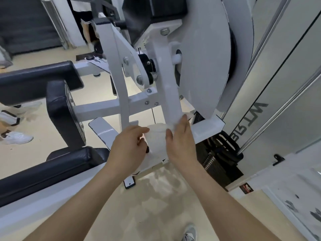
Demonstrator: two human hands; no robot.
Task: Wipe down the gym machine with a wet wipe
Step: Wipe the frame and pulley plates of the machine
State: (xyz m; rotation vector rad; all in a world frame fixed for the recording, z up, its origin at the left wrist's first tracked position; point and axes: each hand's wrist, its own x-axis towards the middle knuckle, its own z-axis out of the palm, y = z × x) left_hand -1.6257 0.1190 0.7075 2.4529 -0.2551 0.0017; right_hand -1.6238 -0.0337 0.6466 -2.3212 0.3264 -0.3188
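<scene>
Wet wipe point(156, 136) at low end of the white lever arm on the gym machine point(166, 80), centre of scene. Left hand point(129, 146) pinches its left edge, fingers curled. Right hand point(180, 140) presses it flat, fingers straight.

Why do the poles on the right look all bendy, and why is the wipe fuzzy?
Head view: the wide-angle lens bows the straight rails near the right edge; the wet wipe, between left hand and right hand, looks smeared, probably motion blur; soft glare sits on the white bar.
</scene>
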